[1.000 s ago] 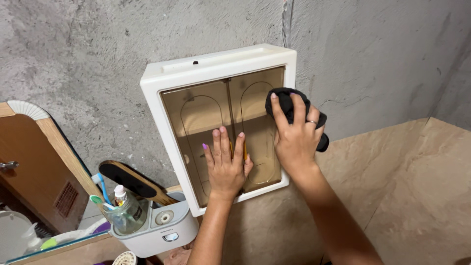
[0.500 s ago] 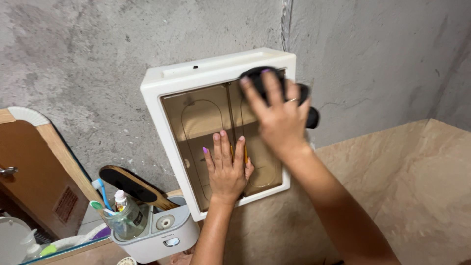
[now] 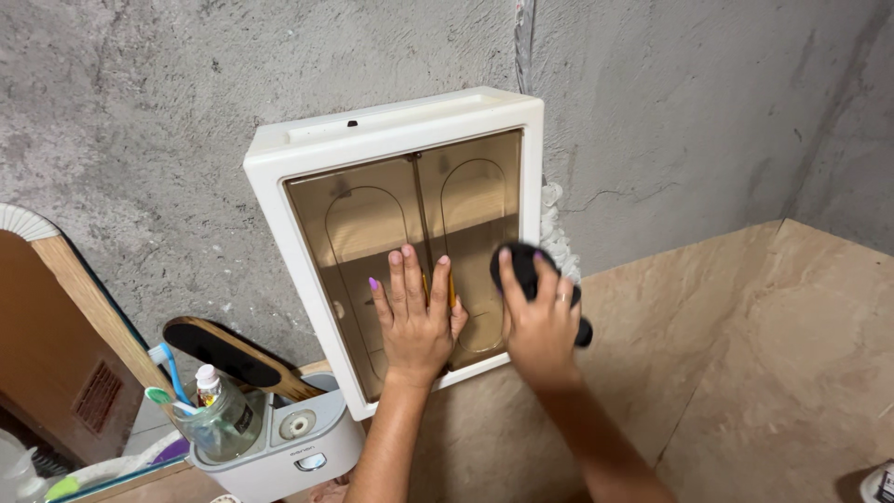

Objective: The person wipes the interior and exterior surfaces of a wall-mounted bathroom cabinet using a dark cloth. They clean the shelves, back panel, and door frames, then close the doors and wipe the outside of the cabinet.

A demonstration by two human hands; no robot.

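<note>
**Two hands on the doors of a wall cabinet**

The rough grey concrete wall (image 3: pixel 186 102) fills the upper part of the view, and a band of beige stone tiling (image 3: pixel 745 354) runs below and to the right of the cabinet. The cabinet (image 3: pixel 391 126) itself is a white plastic box fixed to that wall, with two tinted brown see-through doors side by side; both doors are closed.

Left of the cabinet leans a wood-framed mirror (image 3: pixel 84 298). Below the cabinet's lower left corner sits a white toothbrush holder (image 3: pixel 307 447), with a clear glass cup (image 3: pixel 219 424) set in its left side. A wooden hairbrush (image 3: pixel 233 359) with a dark pad lies slanted above the holder, just beside the cabinet's left edge. A toothbrush with a blue handle (image 3: pixel 168 368) and a small white-capped bottle (image 3: pixel 209 382) stand in the cup.

The left hand (image 3: pixel 416 312) lies flat and open against the lower part of the cabinet's doors, fingers spread, across the seam where the doors meet; it grips nothing. The right hand (image 3: pixel 540 321) is closed over a black cloth (image 3: pixel 521 265), pressing it against the lower part of the cabinet's right door, near the right frame. The cloth shows above the fingertips and again below the hand's outer edge. The two hands are just beside each other, not touching.
</note>
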